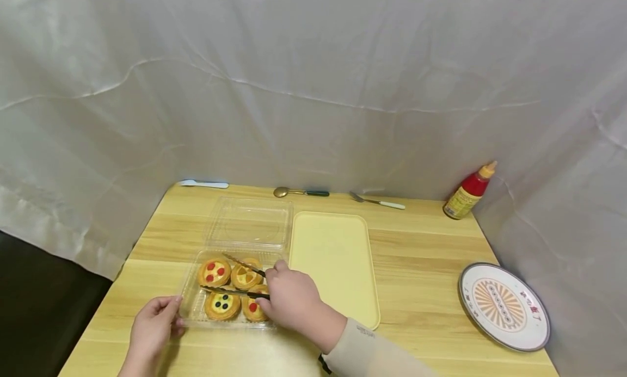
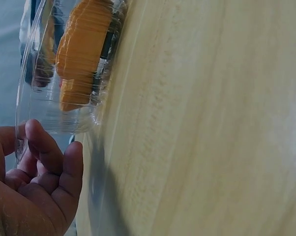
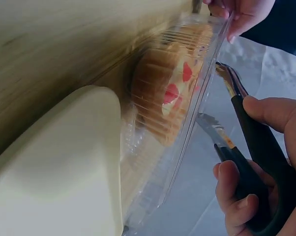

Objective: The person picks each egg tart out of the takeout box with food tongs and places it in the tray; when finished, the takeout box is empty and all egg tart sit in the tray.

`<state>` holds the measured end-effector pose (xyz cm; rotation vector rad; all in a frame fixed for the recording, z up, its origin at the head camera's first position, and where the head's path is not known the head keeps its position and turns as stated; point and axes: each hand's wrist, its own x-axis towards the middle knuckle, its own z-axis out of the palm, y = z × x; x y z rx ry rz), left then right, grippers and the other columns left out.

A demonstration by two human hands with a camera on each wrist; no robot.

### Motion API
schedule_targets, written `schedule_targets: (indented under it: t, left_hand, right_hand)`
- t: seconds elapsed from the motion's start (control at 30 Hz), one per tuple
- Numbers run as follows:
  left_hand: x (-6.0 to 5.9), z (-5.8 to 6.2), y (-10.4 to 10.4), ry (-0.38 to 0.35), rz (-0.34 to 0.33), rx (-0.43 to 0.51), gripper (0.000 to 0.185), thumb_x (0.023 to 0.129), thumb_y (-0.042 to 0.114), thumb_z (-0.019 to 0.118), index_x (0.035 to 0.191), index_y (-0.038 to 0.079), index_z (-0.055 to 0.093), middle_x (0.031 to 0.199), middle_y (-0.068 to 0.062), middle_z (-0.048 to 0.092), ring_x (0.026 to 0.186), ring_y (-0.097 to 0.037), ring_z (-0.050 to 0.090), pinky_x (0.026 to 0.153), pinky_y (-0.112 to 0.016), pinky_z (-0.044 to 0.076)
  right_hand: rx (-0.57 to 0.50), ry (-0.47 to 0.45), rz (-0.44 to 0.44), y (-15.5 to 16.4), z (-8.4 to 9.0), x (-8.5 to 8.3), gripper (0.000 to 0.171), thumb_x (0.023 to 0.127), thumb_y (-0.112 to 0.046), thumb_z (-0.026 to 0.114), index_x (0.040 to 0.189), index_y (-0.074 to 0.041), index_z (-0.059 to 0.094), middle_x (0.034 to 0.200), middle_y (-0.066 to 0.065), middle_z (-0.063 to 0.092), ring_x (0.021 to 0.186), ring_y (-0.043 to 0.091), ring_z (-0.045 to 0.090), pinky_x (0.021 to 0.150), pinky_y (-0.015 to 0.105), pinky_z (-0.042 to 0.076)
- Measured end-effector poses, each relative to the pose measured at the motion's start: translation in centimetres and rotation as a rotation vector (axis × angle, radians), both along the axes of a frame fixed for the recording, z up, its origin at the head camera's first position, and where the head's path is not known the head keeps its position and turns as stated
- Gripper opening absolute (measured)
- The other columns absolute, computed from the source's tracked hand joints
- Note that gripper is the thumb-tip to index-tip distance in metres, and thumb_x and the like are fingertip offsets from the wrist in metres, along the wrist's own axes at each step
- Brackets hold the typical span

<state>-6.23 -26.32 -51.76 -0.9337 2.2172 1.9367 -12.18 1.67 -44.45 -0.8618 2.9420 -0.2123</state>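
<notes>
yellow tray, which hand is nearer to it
Right: the right hand, holding tongs, is close beside the yellow tray; the left hand, farther left, grips the clear plastic container.

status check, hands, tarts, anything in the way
Left hand pinches clear rectangular plastic container; right hand grips black-handled metal tongs, spread open. Four round golden fruit-topped tarts inside, under tongs. Clear plastic lid open beyond, nothing seen blocking.

Pinches with the left hand, low on the left, with the fingers bent inward and the wrist bare behind them. Grips with the right hand, near the middle, with the thumb set opposite the curled fingers. Reaches in from the lower right with the pale-sleeved right forearm, angled leftward and away.
</notes>
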Motion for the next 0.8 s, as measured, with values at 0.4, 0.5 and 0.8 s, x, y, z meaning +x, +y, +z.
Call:
schedule_targets:
  t: [0.4,0.5,0.8]
  left_hand:
    - [0.0,0.3,0.3,0.011,-0.029,-0.016,0.027,0.112,0.015,0.055,0.122,-0.01,0.053,0.082,-0.004,0.059,0.068,-0.014,0.063,0.061,-0.031,0.06]
    - [-0.1,0.2,0.4,0.025,-0.034,-0.027,0.026,0.112,0.014,0.054,0.122,-0.01,0.052,0.081,-0.004,0.058,0.066,-0.014,0.062,0.059,-0.03,0.059]
    - [0.2,0.3,0.2,0.019,-0.039,-0.025,0.027,0.113,0.015,0.053,0.124,-0.009,0.051,0.079,-0.002,0.057,0.067,-0.014,0.062,0.059,-0.031,0.059]
  right_hand:
    - [0.078,-0.001,-0.013,-1.6,-0.1,-0.3,0.045,0.095,-0.054,0.075,0.103,-0.01,0.072,0.1,0.004,0.061,0.059,0.014,0.054,0.047,0.032,0.048]
    - [0.09,-0.001,-0.011,-2.1,0.1,-0.4,0.044,0.095,-0.054,0.075,0.1,-0.011,0.073,0.098,0.003,0.06,0.056,0.013,0.052,0.045,0.032,0.047]
    - [0.131,0.037,0.016,-3.5,-0.3,-0.6,0.039,0.093,-0.052,0.077,0.088,-0.014,0.072,0.094,0.003,0.061,0.058,0.014,0.057,0.045,0.034,0.048]
